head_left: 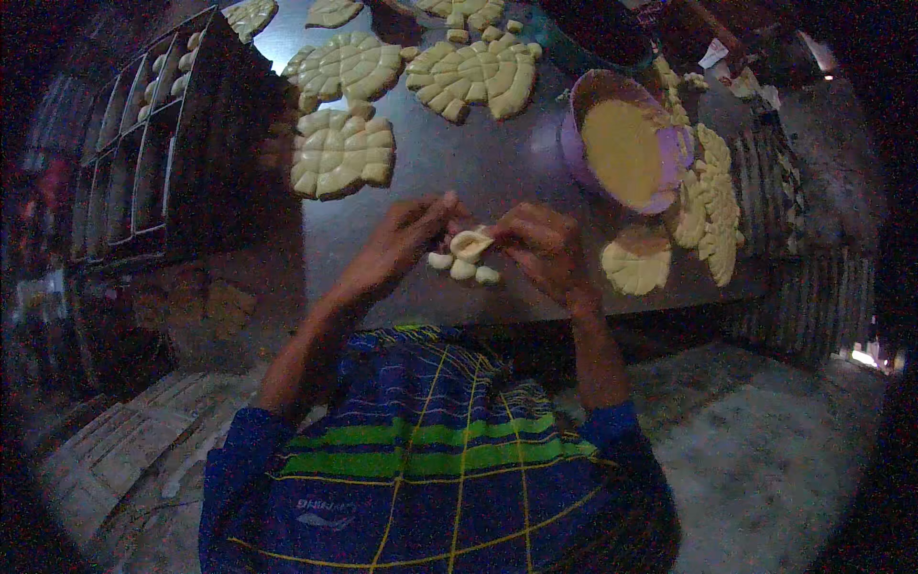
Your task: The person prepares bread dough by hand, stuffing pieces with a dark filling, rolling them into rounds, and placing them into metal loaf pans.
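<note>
A small cupped piece of pale dough (469, 245), with something tan in its hollow, sits between my hands above the near part of the table. My left hand (413, 228) has its fingers bent in at the far left edge of the dough, their tips partly hidden. On the other side, my right hand (543, 243) pinches the dough's right edge, pulling it to a point. Just below lie a few small dough balls (463, 271), close together. To the right, a purple basin (575, 153) holds a smooth yellowish paste (617, 143).
Scored slabs of pale dough (342, 153) lie at left on the metal table (459, 158), with larger ones (478, 75) farther back. More scored dough (715, 206) and a flat piece (636, 264) are at right. A dark rack (148, 143) with rounded pieces stands left.
</note>
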Demonstrator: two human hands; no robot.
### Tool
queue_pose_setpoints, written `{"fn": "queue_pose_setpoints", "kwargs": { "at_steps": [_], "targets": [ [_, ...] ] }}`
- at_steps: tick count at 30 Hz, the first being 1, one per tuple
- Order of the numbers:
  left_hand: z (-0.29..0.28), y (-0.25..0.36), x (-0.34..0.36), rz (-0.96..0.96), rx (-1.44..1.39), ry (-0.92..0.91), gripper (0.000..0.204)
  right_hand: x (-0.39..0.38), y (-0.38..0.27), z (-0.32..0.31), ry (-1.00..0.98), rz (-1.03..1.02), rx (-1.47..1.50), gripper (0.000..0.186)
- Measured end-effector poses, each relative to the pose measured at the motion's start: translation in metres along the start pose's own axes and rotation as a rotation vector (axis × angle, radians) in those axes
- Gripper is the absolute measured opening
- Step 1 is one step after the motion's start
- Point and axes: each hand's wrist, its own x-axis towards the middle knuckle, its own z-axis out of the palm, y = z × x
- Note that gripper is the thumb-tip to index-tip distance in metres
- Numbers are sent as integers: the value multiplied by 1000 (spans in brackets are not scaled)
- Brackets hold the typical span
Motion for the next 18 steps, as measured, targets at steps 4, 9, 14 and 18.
{"fn": "queue_pose_setpoints", "kwargs": {
  "at_steps": [4, 9, 14, 18],
  "targets": [
    [-7, -21, 5, -116, -442, -53, 31, 9, -17, 20, 195, -142, -125, 28],
    [-2, -21, -7, -91, -669, 53, 28, 14, -57, 54, 404, 16, -230, 35],
    [6, -29, -13, 115, -571, 106, 28, 2, -47, 84, 534, 161, -229, 29],
    [-7, -26, -18, 233, -337, 50, 32, 6, -58, 84, 520, 584, 262, 24]
  ]
}}
